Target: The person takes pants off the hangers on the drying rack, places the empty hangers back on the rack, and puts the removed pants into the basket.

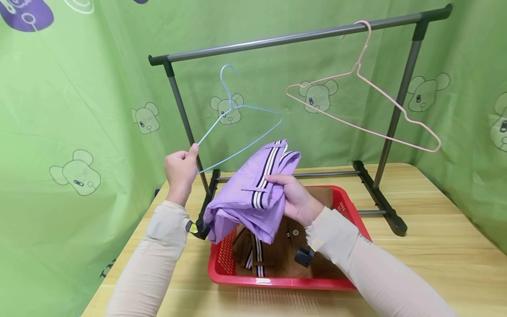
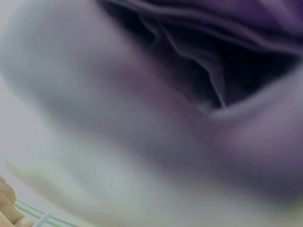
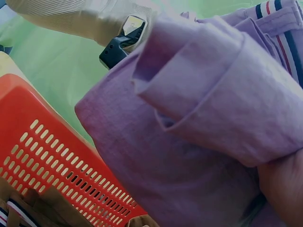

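My left hand grips a light blue wire hanger by one lower corner, its hook pointing up in front of the rack. In my right hand are purple pants, pinched at the striped waistband, thumb on top. They hang bunched above a red basket, their belt loops showing. The left wrist view is mostly blurred pale and purple fabric, with part of the left hand at its lower left. In the right wrist view, purple folds hide most of the right hand.
A red plastic basket with brown clothes in it stands on the wooden table. Behind it rises a grey garment rack, a pink hanger hooked on its bar. Green printed curtain surrounds the table.
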Demonstrator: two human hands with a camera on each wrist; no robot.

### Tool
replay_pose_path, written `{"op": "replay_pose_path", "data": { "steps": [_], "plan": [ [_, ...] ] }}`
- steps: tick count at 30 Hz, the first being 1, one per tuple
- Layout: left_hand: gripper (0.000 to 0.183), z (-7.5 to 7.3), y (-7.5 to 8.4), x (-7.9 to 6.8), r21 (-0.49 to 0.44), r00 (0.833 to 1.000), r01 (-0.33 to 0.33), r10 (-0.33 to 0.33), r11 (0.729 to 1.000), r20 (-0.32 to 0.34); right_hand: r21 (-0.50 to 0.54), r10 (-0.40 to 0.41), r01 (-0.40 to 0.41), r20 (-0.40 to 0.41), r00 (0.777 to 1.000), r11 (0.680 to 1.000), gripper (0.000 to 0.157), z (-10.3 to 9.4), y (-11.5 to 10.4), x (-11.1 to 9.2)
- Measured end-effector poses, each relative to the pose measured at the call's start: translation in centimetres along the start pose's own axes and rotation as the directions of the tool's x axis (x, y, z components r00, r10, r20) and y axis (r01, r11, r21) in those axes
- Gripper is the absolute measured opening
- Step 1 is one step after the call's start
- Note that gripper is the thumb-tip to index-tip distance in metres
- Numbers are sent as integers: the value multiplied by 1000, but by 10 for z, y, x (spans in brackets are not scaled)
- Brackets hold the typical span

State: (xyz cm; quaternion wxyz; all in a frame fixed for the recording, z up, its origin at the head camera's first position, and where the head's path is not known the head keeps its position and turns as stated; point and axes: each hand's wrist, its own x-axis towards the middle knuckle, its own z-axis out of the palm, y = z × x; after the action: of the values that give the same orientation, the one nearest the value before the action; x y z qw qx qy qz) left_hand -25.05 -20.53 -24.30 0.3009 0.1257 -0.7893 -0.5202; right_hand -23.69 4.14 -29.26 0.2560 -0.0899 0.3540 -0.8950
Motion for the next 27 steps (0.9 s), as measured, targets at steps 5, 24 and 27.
{"op": "replay_pose_path", "data": {
  "steps": [5, 24, 27],
  "plan": [
    [48, -4, -2, 1, 6, 1000, 6, -6, 1000, 2, -9, 5, -5, 5, 1000, 1000, 23, -1, 1, 1],
    [49, -11, -4, 3, -22, 1000, 19, -19, 1000, 3, -75, 74, -70, 44, 996, 995, 29, -19, 1, -12],
    [49, -10, -5, 2, -23, 1000, 20, -20, 1000, 8, -71, 88, -85, 44, 995, 994, 29, -23, 0, -15]
  ]
}}
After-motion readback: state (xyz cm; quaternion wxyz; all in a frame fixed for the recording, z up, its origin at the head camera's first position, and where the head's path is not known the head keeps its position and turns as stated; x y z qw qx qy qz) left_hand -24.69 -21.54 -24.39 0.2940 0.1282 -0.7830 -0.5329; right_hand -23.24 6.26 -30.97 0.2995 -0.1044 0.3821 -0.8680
